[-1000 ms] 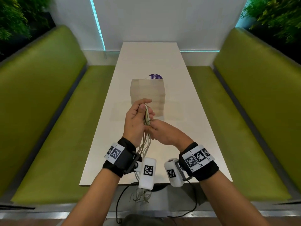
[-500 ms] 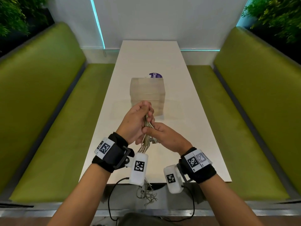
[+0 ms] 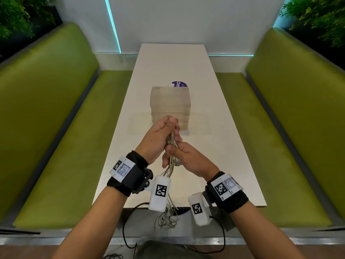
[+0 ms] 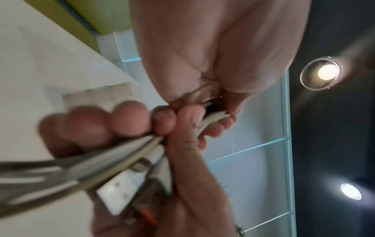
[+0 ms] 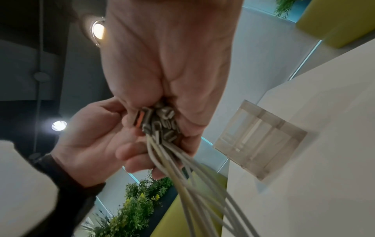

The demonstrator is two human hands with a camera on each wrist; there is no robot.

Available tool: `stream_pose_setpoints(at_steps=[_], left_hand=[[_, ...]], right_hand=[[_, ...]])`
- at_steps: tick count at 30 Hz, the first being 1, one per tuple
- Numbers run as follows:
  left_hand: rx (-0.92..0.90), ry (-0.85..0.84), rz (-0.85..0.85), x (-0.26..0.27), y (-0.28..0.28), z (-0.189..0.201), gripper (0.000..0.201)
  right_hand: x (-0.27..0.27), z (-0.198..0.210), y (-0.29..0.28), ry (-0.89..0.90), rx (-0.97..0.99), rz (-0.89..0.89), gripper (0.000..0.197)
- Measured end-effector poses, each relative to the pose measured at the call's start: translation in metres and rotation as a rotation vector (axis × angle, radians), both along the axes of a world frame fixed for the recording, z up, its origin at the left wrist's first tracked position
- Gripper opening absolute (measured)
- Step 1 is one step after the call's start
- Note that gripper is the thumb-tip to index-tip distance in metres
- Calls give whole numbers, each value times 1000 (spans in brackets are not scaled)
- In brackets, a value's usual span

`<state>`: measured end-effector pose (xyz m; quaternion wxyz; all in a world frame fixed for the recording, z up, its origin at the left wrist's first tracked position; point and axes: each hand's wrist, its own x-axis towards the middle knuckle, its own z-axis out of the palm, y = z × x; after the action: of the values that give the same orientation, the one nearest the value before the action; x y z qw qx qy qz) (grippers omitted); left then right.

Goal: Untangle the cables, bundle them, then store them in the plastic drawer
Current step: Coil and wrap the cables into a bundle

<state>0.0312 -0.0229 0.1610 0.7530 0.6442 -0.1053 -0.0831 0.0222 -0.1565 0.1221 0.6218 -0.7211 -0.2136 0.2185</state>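
A bundle of pale grey cables point(image 3: 170, 143) stands upright between my hands above the table's near half. My left hand point(image 3: 162, 133) grips its upper part in a fist. Just below, my right hand point(image 3: 183, 156) holds the cables with the thumb across them. In the right wrist view the right hand point(image 5: 172, 72) clasps a cluster of connector ends point(image 5: 160, 123), and the cables point(image 5: 194, 181) run down from it. Loose ends point(image 3: 167, 217) hang below the table edge. The translucent plastic drawer unit point(image 3: 170, 105) stands shut on the table beyond my hands.
The long white table point(image 3: 214, 128) runs away from me between two green benches point(image 3: 61, 146). A purple round label point(image 3: 179, 84) lies behind the drawer unit. Black wires point(image 3: 128, 227) from the wrist cameras hang under the table edge.
Both hands stayed together on the bundle. The left hand has closed further over the bundle's top, and the right hand sits slightly lower on the cables.
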Motion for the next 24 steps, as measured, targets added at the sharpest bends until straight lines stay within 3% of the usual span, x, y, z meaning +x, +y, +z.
stream_pose_setpoints(at_steps=[2,5,9,13,16,20,24], left_hand=[[80,-110,55,-2,4,-5,30],[63,-93,17,-7,12,-24,66],[184,-30,-143,-24,10,-53,60],[128,-48,-131,-34,5,-56,81],[81,-25,-118,-34,4,-56,63],[165,8,-117,-33,-1,-58,19],[260,54,-147,-36,-1,-59,29]], right_hand=[[-2,3,0,17,65,-59,29],[-4,8,0,73,188,-156,24],[-6,13,-1,88,285,-216,28],[-8,14,1,99,423,-238,33],[-10,18,3,156,540,-299,26],[-9,24,5,245,686,-391,23],[-7,25,2,295,718,-400,27]])
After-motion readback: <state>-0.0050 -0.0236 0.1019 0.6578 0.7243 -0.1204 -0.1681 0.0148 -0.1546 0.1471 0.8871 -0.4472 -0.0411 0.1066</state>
